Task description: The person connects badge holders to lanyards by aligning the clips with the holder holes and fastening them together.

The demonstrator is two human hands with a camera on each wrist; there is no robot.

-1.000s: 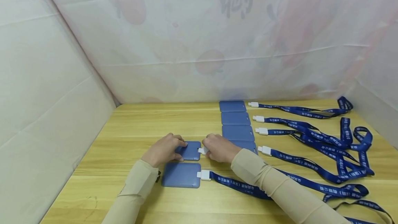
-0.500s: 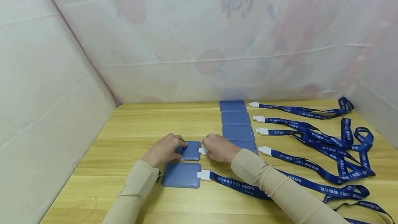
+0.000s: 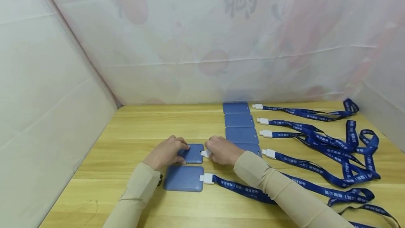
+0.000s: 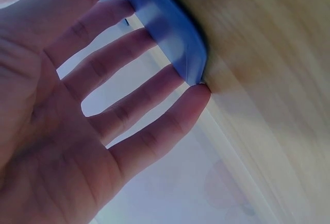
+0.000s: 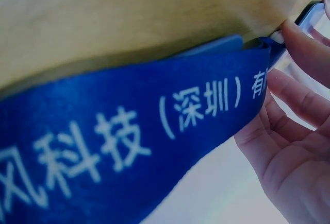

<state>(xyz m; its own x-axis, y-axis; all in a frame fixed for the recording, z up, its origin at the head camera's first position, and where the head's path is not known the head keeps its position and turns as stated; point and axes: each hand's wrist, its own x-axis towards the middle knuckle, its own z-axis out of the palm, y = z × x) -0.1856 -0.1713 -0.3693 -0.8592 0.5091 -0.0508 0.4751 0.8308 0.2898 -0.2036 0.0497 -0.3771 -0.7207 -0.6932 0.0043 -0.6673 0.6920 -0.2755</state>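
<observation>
My left hand (image 3: 166, 152) holds a blue badge holder (image 3: 195, 153) by its edges, thumb on the near side. In the left wrist view the fingertips (image 4: 198, 92) line the far edge of this badge holder (image 4: 170, 28). My right hand (image 3: 223, 150) pinches the white clip (image 3: 205, 153) of a lanyard at the slotted right end of the holder. Seen from the right wrist, the blue lanyard strap (image 5: 170, 116) with white lettering runs back from the pinching fingers. Just in front lies another badge holder (image 3: 183, 178), its lanyard clip (image 3: 208, 178) at its right end.
A column of blue badge holders (image 3: 242, 135) stands right of centre, the nearest partly behind my right hand. Several lanyards lie to their right, white clips (image 3: 265, 134) facing them and straps (image 3: 319, 138) overlapping. White cloth walls (image 3: 177, 45) enclose the wooden table (image 3: 136, 122).
</observation>
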